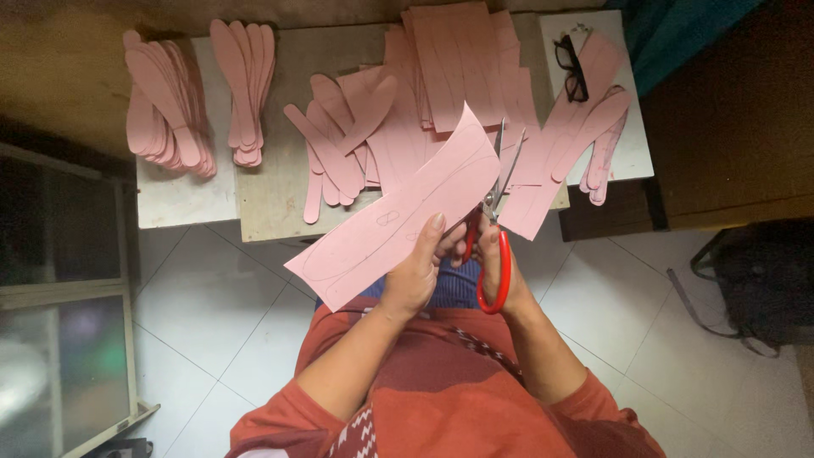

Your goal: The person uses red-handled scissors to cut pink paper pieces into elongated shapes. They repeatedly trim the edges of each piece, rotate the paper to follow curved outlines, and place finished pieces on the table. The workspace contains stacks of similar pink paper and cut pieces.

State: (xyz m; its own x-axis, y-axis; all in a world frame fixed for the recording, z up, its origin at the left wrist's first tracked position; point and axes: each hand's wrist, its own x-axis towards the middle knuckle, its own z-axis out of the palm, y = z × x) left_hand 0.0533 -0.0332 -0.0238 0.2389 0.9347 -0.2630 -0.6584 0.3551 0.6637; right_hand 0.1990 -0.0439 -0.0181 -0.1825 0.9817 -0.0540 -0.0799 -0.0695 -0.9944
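My left hand (417,270) grips a long pink card sheet (386,220) with pencil outlines drawn on it, held slanting over my lap. My right hand (496,263) holds red-handled scissors (494,254), fingers through the loops, blades open and pointing up beside the sheet's right edge. On the low wooden table (271,195) ahead lie stacks of cut pink elongated shapes (165,106), more of them (246,85), a loose pile (339,140) and uncut pink strips (458,68).
Black glasses (570,68) rest on a white board at the table's right end, among pink pieces (602,136). A dark bag (759,280) sits on the tiled floor at right. A glass-fronted cabinet (59,280) stands at left.
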